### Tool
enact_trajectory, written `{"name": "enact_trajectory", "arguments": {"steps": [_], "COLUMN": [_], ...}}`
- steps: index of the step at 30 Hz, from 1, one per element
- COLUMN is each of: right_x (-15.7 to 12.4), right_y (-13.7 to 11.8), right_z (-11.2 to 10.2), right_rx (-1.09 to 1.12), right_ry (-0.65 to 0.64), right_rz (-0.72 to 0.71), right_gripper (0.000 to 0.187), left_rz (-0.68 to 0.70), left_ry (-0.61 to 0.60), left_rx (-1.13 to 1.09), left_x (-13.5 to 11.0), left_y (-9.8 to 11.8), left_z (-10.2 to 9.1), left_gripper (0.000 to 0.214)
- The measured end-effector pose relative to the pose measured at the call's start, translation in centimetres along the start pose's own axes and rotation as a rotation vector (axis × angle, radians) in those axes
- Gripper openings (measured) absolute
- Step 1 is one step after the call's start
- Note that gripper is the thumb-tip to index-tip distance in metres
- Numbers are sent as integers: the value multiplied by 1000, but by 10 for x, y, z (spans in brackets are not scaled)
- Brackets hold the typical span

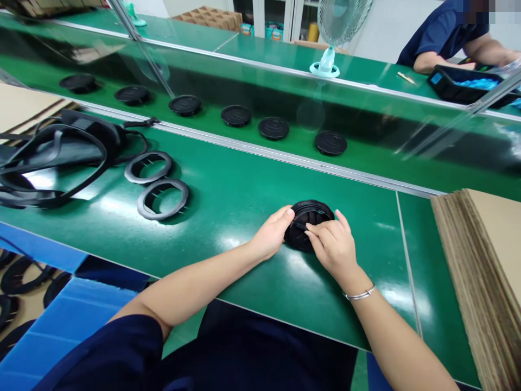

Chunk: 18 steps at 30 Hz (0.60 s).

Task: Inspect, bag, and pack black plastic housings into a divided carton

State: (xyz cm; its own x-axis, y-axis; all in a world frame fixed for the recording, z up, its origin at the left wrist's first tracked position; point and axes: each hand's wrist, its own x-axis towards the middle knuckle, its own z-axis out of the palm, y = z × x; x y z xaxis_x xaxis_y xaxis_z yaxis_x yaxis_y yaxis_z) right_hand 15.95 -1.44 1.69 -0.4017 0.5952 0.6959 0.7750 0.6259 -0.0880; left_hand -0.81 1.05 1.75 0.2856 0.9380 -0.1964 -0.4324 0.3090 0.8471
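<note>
A round black plastic disc (306, 216) stands tilted on the green bench top (228, 206) in front of me. My left hand (273, 233) grips its left edge with curled fingers. My right hand (331, 245) covers its right side, fingers pinched against the ribbed face. Two loose grey rings (147, 167) (163, 199) lie to the left, apart from both hands.
Several black discs (236, 115) sit in a row on the conveyor belt beyond a metal rail. Black straps (52, 157) pile at left. Stacked cardboard (480, 271) fills the right edge. A blue bin (81, 309) of rings sits below left. Another person (448, 38) leans on the far bench by a fan (328, 60).
</note>
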Motion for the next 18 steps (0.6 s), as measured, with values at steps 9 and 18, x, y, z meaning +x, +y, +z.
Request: {"name": "enact_trajectory", "arguments": {"steps": [9,18], "right_x": [-7,-9], "right_y": [-2,13], "right_z": [25,20], "right_rx": [105,393], "right_ry": [-51,-100], "right_rz": [-15,495], "right_gripper": [15,37], "left_rz": [116,159], "left_ry": [18,24], "left_rx": [628,635], "left_x": [9,11], "left_y": [13,8], "left_z": [-11,-12], "left_gripper": [28,28]}}
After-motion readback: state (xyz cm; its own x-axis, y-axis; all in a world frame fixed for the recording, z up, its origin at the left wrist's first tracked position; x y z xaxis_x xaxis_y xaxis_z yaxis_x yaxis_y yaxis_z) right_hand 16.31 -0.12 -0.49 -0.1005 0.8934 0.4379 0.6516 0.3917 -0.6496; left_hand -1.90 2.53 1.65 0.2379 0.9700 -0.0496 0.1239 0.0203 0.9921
